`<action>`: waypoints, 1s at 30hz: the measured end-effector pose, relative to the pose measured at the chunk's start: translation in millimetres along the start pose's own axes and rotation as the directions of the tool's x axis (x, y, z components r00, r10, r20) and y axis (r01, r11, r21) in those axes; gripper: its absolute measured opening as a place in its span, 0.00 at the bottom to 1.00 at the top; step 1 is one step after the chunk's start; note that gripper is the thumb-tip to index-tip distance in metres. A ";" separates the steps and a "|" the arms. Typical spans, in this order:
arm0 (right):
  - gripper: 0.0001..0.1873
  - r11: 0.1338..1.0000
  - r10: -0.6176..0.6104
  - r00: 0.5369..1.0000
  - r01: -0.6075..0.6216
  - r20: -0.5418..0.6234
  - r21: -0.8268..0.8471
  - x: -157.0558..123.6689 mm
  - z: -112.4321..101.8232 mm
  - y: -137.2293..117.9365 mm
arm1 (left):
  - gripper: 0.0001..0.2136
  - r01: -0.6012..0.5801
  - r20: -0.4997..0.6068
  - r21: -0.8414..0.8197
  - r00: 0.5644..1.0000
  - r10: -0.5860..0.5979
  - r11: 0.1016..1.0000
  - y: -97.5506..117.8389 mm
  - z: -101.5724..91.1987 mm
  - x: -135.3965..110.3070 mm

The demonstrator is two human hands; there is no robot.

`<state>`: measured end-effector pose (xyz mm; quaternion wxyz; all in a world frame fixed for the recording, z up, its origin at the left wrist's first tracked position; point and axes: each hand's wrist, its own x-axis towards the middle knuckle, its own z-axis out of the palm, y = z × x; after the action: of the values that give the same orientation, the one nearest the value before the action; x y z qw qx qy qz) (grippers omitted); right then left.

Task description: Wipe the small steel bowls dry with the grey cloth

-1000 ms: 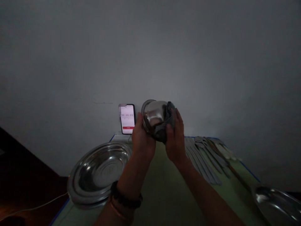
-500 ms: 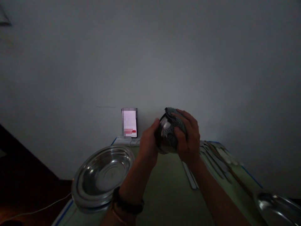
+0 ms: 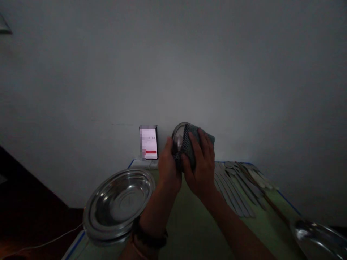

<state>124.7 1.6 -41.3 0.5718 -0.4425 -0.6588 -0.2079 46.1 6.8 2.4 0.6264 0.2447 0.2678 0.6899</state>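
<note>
I hold a small shiny steel bowl (image 3: 179,136) up in front of me above the green table (image 3: 189,220). My left hand (image 3: 168,169) grips the bowl from below and behind, fingers closed on its side. My right hand (image 3: 200,164) presses a dark checked cloth (image 3: 192,144) against the bowl's outer wall, fingers wrapped over the cloth. Most of the bowl is hidden by the cloth and the hands.
A large steel basin (image 3: 119,204) sits at the table's left. A phone (image 3: 148,142) with a lit screen leans on the wall behind. A row of several metal utensils (image 3: 238,184) lies at the right, and another steel dish (image 3: 317,236) at the near right corner. A white cable (image 3: 48,240) trails left.
The bowl has been turned in my hands, and my right hand with the cloth has slid leftward over its side. Both hands moved slightly left.
</note>
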 end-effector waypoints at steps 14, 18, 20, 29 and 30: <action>0.18 0.952 0.165 0.978 -0.125 -0.126 0.279 16.5 -15.6 25.5 | 0.20 0.033 0.131 0.321 0.988 -0.079 0.946 6.1 -8.7 3.1; 0.22 0.920 0.258 0.959 -0.206 -0.119 0.334 9.7 -5.0 23.1 | 0.18 0.062 0.172 0.106 0.982 -0.080 0.992 16.3 -9.2 11.3; 0.25 0.902 0.280 0.954 -0.223 -0.109 0.370 6.2 -0.1 17.2 | 0.18 0.059 0.190 0.053 0.979 -0.068 0.997 22.6 -8.1 12.9; 0.25 0.858 0.353 0.931 -0.281 -0.095 0.431 10.4 -1.7 9.8 | 0.17 -0.096 0.181 0.167 0.981 0.065 0.981 26.1 -5.8 11.9; 0.24 0.831 0.394 0.917 -0.327 -0.061 0.451 12.6 -3.1 12.9 | 0.16 -0.130 0.163 0.237 0.982 0.092 0.963 26.6 -6.3 10.8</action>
<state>137.6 10.2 -31.6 0.7323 -0.4042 -0.5476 0.0219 21.3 15.3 15.7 0.5698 0.3869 0.2894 0.6647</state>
